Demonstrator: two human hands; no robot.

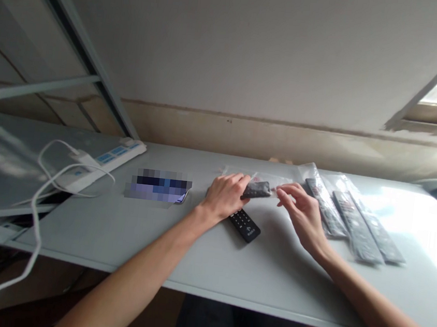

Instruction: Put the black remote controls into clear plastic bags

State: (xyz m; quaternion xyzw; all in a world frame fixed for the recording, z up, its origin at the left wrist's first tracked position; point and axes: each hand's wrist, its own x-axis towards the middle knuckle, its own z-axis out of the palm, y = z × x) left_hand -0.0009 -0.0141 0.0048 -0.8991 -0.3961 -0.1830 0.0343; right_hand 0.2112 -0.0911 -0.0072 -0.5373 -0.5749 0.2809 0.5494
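My left hand [226,196] is closed around a black remote control [258,190] that seems to be inside a clear plastic bag. The remote's far end points right, raised a little off the table. At that end my right hand [303,216] pinches the edge of the clear bag [274,191] between thumb and fingers. A second black remote [246,226], bare with white keys, lies slanted on the table below my left hand, its upper part hidden by the hand. More clear plastic [279,179] lies behind my hands.
Several bagged remotes [356,225] lie slanted to the right of my right hand. A pixelated flat device [158,188] is on the left. Beyond it are a white power strip [126,153] and a white cable [38,207] that hangs over the front edge. A wall stands behind the grey table [192,265].
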